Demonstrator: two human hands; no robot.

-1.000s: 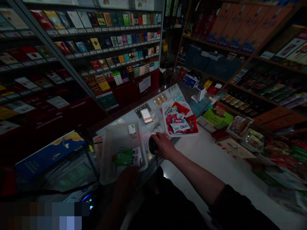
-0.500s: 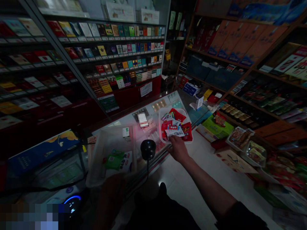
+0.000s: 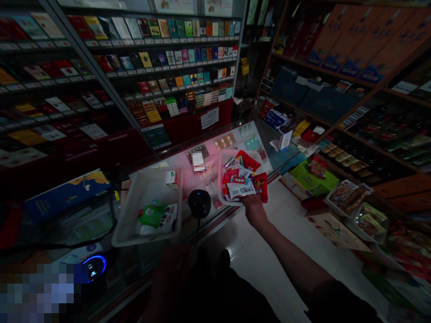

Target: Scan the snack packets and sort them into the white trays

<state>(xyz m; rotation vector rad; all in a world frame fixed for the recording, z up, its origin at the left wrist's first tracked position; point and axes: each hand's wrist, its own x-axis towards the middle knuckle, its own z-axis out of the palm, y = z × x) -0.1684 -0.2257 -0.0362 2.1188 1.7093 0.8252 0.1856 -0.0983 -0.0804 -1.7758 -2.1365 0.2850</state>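
At the near rim of the right-hand plastic basket (image 3: 220, 190), my right hand (image 3: 256, 211) closes its fingers on the lower edge of a white printed packet (image 3: 240, 190). Red packets (image 3: 260, 185) and other small colourful packets lie under and around it. My left hand (image 3: 177, 260) is low in deep shadow below the counter edge, and its fingers cannot be made out. Above it, a round black scanner-like device (image 3: 199, 203) stands on a thin stem or cord. A white plastic bin (image 3: 124, 224) to the left holds a green packet (image 3: 153, 215) and a small white-and-green box (image 3: 172, 179).
The glass counter (image 3: 208, 229) runs diagonally, with a blue box (image 3: 67, 195) at its left end. Racks of small packs (image 3: 168, 58) stand behind. Shelves with bottles and orange cartons (image 3: 363, 40) rise on the right, above trays of packaged goods (image 3: 346, 197).
The view has shifted a little. My right hand has moved right along the basket's near rim; the white packet now shows large dark lettering. My left hand sits further right, away from the bin.
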